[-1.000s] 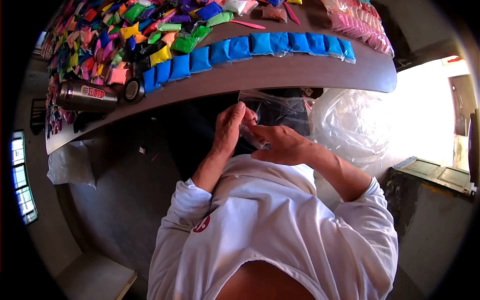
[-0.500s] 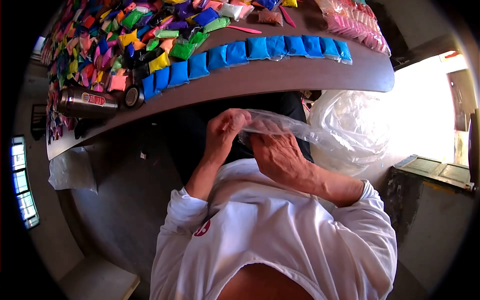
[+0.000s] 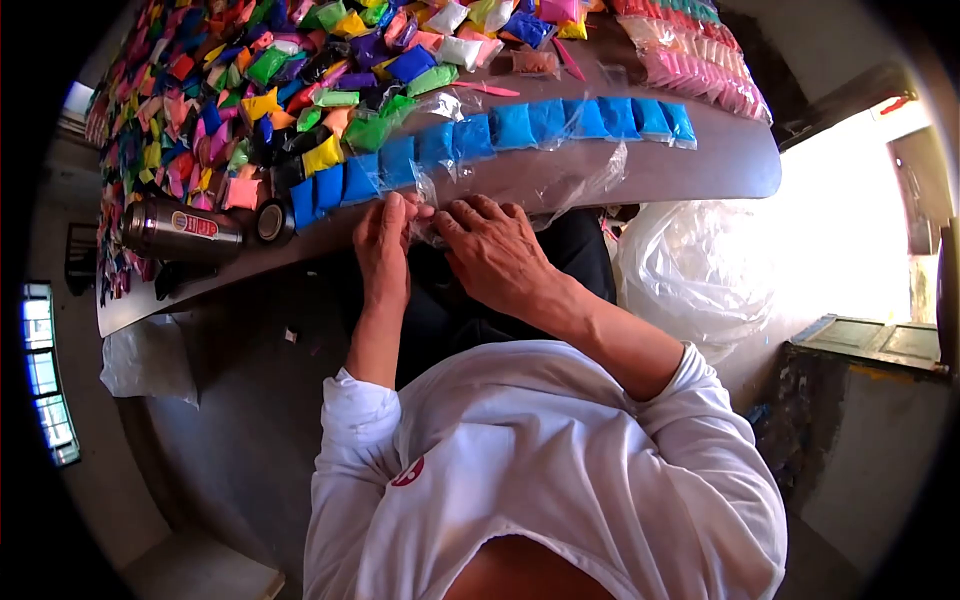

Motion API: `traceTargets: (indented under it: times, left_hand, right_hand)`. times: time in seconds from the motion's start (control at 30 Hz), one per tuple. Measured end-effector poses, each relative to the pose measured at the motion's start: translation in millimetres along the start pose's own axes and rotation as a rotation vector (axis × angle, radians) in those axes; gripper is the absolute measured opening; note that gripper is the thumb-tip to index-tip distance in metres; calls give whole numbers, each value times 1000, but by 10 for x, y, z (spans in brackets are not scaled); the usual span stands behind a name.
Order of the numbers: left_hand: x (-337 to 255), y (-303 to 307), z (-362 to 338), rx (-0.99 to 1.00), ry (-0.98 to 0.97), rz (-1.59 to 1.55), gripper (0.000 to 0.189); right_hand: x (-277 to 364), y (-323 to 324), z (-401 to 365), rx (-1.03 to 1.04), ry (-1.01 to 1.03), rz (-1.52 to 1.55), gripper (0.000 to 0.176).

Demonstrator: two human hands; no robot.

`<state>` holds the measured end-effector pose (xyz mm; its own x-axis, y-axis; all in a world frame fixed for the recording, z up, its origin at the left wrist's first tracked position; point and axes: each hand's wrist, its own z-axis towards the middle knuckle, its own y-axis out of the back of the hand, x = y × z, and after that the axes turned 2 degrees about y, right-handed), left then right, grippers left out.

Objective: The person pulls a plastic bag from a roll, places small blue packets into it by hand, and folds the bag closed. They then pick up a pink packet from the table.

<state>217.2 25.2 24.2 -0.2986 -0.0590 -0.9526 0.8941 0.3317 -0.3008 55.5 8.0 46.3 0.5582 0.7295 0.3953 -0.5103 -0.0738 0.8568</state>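
Note:
Both hands pinch the near edge of a clear plastic bag (image 3: 545, 160) that lies spread over the brown table (image 3: 700, 165) and partly covers a row of blue packets (image 3: 520, 125). My left hand (image 3: 385, 245) grips the bag's edge at the table's front rim. My right hand (image 3: 495, 250) holds the same edge just beside it, fingers curled on the film.
A heap of many-coloured small packets (image 3: 230, 80) fills the far left of the table. A steel flask (image 3: 180, 230) lies on its side near the left edge with its cap (image 3: 270, 222) beside it. Pink packets (image 3: 700, 50) sit far right. A big clear sack (image 3: 700, 260) hangs at right.
Both hands rose from in front of my chest to the table edge, carrying the clear bag, which now lies spread over the blue packets.

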Motion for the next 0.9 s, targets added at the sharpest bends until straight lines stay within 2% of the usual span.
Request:
traceTargets:
  times: [0.23,0.3,0.33,0.4,0.43,0.5,0.6,0.73,0.8,0.9]
  left_hand:
    - [-96,10,65,95,67,191,28]
    - [-142,-74,63,81,74,206,26]
    - [-123,-72,83,81,70,207,26]
    - [-45,-56,140,85,-24,314,25]
    - [-30,-40,159,86,-28,316,25]
    - [-26,-20,185,71,-2,316,25]
    - [-42,-68,121,-5,49,253,28]
    - [-62,-44,67,-6,17,255,33]
    - [-18,49,104,63,13,263,38]
    - [-51,16,69,88,-23,309,38]
  right_hand:
    - [62,-11,53,-76,-6,-92,34]
    - [80,-44,70,57,-36,-14,44]
    - [82,-52,68,55,-34,-15,44]
    - [80,-65,69,82,-40,-27,59]
    - [74,-70,60,78,-39,-28,59]
    - [59,-87,18,-11,3,18,68]
    - [58,-151,-13,-59,19,-51,64]
    - [88,-140,27,-11,-28,-66,58]
    - [50,-131,55,-59,-45,8,44]
    - [9,-113,92,-53,-62,55,39]
